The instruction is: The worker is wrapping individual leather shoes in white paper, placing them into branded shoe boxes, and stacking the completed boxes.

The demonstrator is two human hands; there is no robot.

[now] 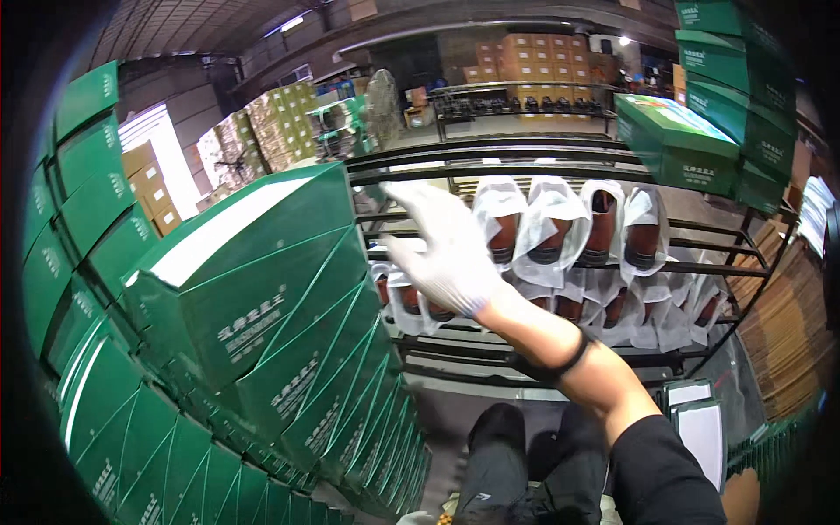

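Note:
My right hand (442, 249), in a white knit glove, is raised with thumb and fingers apart and nothing visible in it. It hovers between a stack of green shoeboxes (297, 385) on the left and a black metal rack (709, 249). Beyond the glove, brown leather shoes (600, 229) stand on the rack, loosely wrapped in white sheets; more wrapped shoes (617, 306) fill the tier below. The uppermost green box (262, 280) of the stack has a white strip along its top. Its fingers come nearest to that box's edge and the rack's bars. My left hand is out of view.
Taller green box piles rise at the far left (87, 166) and right (739, 96). A green box with a colourful top (674, 144) rests on the rack's upper right. Flattened cardboard (779, 324) leans at right, near white-faced trays (697, 433). A fan (381, 105) stands behind.

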